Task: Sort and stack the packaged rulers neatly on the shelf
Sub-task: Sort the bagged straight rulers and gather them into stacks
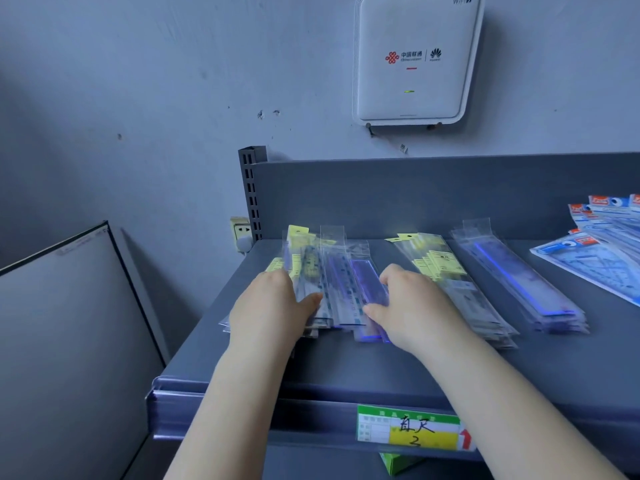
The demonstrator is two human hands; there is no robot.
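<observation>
A loose heap of packaged rulers [332, 271] in clear sleeves, some with yellow labels, lies at the left of the grey shelf [346, 368]. My left hand [270, 306] presses on the heap's left side, thumb on the sleeves. My right hand [412, 306] grips a purple ruler pack [369, 278] at the heap's right edge. To the right lie a neat stack of yellow-labelled rulers [446, 271] and a stack of blue-edged rulers [519, 282].
Blue-carded ruler sets [602, 244] fan out at the far right. The shelf has a grey back panel [415, 195], a slotted post [252, 192] and a price label [412, 429] on its front rail. A white router [414, 60] hangs on the wall above. A board [69, 323] leans at left.
</observation>
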